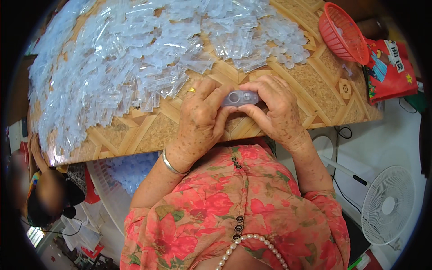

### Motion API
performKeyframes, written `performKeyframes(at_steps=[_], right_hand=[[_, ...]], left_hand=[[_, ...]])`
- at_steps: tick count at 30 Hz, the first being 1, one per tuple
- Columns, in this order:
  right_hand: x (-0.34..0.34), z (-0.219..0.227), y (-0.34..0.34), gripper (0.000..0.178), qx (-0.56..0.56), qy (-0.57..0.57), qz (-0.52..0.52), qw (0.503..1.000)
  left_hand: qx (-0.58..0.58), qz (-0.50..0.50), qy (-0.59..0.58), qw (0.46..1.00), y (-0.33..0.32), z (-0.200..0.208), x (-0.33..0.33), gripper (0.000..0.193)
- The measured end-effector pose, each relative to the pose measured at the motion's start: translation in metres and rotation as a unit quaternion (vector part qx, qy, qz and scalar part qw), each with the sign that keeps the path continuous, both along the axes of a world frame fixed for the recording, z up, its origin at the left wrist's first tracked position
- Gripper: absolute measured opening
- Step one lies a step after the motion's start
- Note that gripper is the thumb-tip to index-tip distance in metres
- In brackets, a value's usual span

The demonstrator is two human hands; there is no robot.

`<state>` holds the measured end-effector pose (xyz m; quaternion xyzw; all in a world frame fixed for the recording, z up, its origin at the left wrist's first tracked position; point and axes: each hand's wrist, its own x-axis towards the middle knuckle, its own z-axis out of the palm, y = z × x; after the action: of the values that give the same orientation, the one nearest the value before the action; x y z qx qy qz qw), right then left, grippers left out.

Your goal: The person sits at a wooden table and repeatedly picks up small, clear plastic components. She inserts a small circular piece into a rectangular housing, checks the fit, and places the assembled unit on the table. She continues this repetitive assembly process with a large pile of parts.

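Between my two hands, just above the table's near edge, is a small translucent bluish plastic piece (240, 97), long and narrow with a round hole in its left part. My left hand (202, 108) pinches its left end between thumb and fingers. At the other end, the fingers and thumb of my right hand (275, 108) close around it. Beyond my hands, a wide heap of flat clear plastic pieces (121, 63) covers the left and far table. Small round clear plastic pieces (290, 47) lie grouped at the heap's right edge.
A red plastic basket (343, 33) stands at the table's far right beside a red printed bag (390, 72). A white fan (388, 205) is on the right. Under the table's left side, a white basket (105, 189) holds more bluish pieces. Another person (49, 189) sits at the left.
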<state>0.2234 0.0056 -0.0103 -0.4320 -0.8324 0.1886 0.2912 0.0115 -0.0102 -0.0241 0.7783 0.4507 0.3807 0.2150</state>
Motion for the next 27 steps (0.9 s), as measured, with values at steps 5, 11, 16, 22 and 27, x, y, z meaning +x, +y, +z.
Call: performKeyframes(at_steps=[5,11,16,22,27], right_hand=[[0.012,0.014,0.004,0.043,-0.057,0.019,-0.097,0.993],[0.050,-0.011,0.029,0.030,0.068,-0.092,-0.186,0.976],[0.052,-0.011,0.027,0.024,0.043,-0.082,-0.192,0.977],[0.049,-0.005,0.020,0.017,0.011,-0.035,-0.196,0.980],[0.046,0.009,0.004,0.015,-0.099,0.013,-0.115,0.988]], left_hand=[[-0.029,0.002,0.004,1.000,-0.004,0.004,0.000,0.040],[-0.017,0.015,-0.024,0.999,-0.009,-0.003,0.000,0.058],[-0.001,0.025,-0.014,1.000,-0.013,-0.007,-0.002,0.064],[-0.023,0.025,-0.011,0.999,-0.013,-0.004,-0.002,0.062],[-0.020,0.018,-0.009,1.000,-0.014,-0.006,-0.006,0.058]])
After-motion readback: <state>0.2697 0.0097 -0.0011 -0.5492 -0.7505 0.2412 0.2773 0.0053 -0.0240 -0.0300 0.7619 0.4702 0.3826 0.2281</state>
